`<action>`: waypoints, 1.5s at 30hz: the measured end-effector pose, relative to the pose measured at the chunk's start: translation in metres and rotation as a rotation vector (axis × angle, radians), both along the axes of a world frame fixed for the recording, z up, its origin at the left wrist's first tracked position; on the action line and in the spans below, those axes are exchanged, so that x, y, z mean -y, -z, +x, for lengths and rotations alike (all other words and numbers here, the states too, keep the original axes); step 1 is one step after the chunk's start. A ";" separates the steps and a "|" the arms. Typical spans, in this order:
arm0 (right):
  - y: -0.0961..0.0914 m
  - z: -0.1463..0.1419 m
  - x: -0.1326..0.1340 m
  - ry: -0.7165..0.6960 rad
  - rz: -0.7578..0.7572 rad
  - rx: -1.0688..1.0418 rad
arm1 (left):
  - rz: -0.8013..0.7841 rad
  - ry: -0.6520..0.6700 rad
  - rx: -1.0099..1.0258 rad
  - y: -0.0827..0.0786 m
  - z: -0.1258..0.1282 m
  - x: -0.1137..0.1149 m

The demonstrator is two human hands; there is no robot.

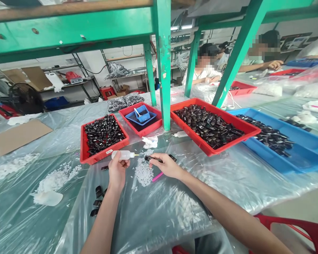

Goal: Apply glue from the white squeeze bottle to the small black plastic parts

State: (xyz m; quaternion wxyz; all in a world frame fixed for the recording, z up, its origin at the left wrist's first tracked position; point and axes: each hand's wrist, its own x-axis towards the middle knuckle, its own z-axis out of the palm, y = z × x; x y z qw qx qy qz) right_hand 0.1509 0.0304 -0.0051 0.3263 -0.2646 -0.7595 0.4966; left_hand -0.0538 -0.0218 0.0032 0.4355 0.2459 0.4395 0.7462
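Note:
My left hand (pixel 117 168) is closed round a white squeeze bottle (pixel 125 155) with a thin needle tip that points right. In my right hand (pixel 167 165), a small glossy black part (pixel 148 158) is pinched between thumb and fingers. The bottle's tip is close to that part; I cannot tell whether they touch. Below lies a loose pile of small white translucent pieces (pixel 143 173), with a pink stick (pixel 157 176) beside it. Several more black parts (pixel 97 203) lie next to my left forearm. Another black part (pixel 172 158) is just behind my right hand.
Red trays of black parts stand at the left (pixel 105 152) and right (pixel 212 151). A smaller red tray (pixel 141 132) holds blue containers. A blue tray (pixel 302 163) lies far right. A green post (pixel 163 70) rises from the plastic-covered table (pixel 153 215). Other people sit across.

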 end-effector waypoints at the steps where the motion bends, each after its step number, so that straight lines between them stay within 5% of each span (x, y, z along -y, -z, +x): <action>1: 0.000 0.000 0.000 0.006 0.004 -0.001 | -0.003 -0.004 -0.013 0.000 0.000 0.000; 23: 0.001 -0.003 0.001 0.003 0.021 -0.053 | -0.014 -0.003 -0.176 0.003 0.001 0.001; 31: 0.001 -0.005 0.008 -0.017 -0.008 -0.065 | 0.076 0.003 -0.406 0.003 -0.005 0.005; 45: 0.004 -0.010 0.016 -0.096 -0.089 -0.153 | 0.067 -0.021 -0.372 0.004 -0.007 0.004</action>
